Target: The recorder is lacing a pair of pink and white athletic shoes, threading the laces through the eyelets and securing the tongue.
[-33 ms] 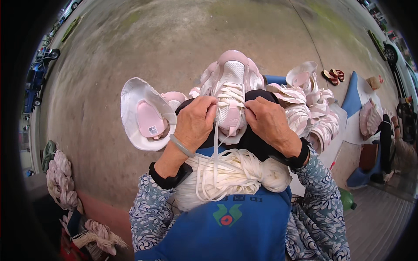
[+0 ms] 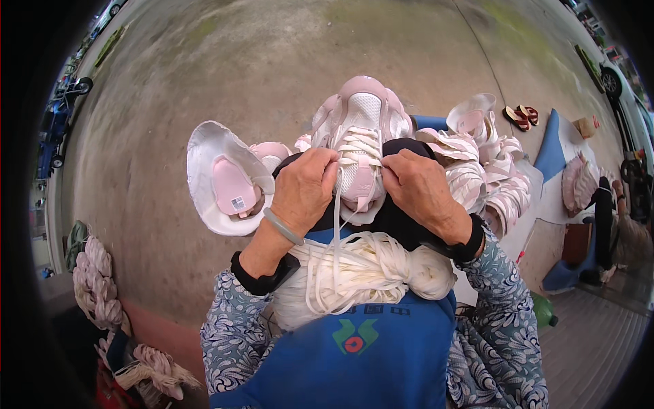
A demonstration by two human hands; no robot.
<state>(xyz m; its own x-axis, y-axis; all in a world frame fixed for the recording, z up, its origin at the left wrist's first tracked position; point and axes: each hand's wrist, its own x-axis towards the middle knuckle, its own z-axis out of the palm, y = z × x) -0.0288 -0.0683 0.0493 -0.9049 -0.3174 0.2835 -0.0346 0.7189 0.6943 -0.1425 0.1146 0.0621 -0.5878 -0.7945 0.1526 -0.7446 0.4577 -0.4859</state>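
A pink-and-white sneaker [image 2: 361, 105] rests upright between my knees with its toe pointing away from me. A white shoelace [image 2: 360, 142] crosses its tongue in several rows, and a loose end hangs down toward my lap. My left hand [image 2: 308, 185] pinches the lace at the left eyelet edge. On the opposite edge my right hand [image 2: 424, 185] is closed, thumb and fingers pressed together at the lace; the fingertips are partly hidden. A thick bundle of white shoelaces [image 2: 357, 266] lies across my lap on a blue apron [image 2: 286, 361].
Left of my knees lies a white shoe upper with a pink insole [image 2: 233, 185]. Stacked pink-and-white uppers [image 2: 470, 177] are at right. Farther right are sandals [image 2: 521, 118], a blue-and-white sheet [image 2: 553, 167] and a seated person [image 2: 616, 232]. Bundled uppers [image 2: 95, 279] lie lower left.
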